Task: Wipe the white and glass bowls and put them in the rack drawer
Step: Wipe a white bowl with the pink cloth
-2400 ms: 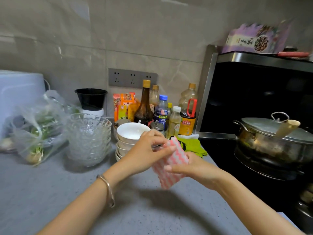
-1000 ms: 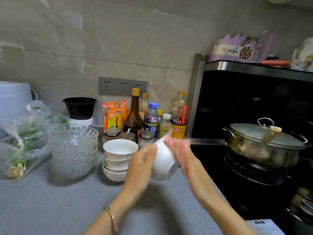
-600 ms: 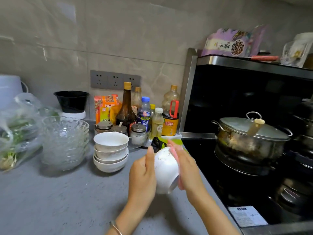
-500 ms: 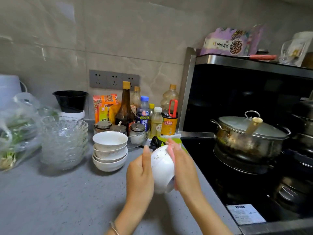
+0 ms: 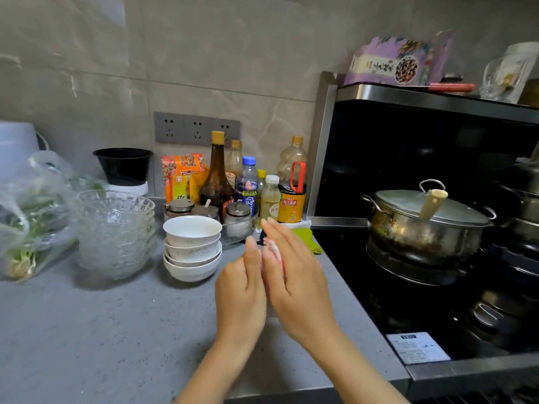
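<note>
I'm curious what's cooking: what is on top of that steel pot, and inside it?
A steel lid sits on the pot, and a pale wooden handle slants up over it. The lid hides whatever is inside.

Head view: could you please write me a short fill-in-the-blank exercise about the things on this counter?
The glass bowls stand to the ___ of the white bowls.
The steel pot is covered by a ___.
The wall panel has ___ sockets.
Missing words: left; lid; three.
</note>
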Action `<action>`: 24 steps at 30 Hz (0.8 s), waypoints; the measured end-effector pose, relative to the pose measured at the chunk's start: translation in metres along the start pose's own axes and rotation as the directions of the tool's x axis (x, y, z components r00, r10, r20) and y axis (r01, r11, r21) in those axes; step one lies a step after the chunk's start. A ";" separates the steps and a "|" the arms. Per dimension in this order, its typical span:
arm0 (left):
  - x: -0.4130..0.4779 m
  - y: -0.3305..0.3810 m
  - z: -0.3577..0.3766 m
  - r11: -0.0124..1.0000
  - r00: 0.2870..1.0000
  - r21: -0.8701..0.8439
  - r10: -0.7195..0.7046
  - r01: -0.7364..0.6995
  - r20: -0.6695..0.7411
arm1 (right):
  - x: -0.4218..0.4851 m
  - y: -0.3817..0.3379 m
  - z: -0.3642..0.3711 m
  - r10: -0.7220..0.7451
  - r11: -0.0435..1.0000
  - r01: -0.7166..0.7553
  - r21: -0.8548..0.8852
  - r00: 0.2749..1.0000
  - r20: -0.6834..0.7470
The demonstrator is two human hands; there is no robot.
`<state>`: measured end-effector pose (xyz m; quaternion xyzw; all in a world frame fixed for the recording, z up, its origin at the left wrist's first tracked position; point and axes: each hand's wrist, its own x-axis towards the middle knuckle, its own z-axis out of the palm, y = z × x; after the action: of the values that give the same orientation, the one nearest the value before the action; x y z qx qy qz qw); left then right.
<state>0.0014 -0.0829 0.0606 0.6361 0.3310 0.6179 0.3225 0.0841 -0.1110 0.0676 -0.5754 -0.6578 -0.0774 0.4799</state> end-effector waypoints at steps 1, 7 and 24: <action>0.000 0.002 -0.002 1.000 1.000 0.010 0.006 -0.006 0.007 | 0.005 0.001 -0.003 0.042 0.996 -0.042 0.083 0.999 -0.002; 0.005 0.010 -0.019 0.981 0.988 -0.169 -0.073 0.096 0.137 | 0.015 0.025 -0.015 0.503 0.494 -0.662 0.563 0.746 0.436; 0.018 0.020 -0.018 0.992 0.955 -0.047 -0.101 0.118 0.280 | 0.012 0.007 -0.033 0.466 0.738 -0.464 0.490 0.875 0.127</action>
<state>-0.0155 -0.0792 0.0879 0.6865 0.2978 0.5140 0.4192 0.1089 -0.1221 0.0904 -0.5743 -0.4887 0.2190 0.6192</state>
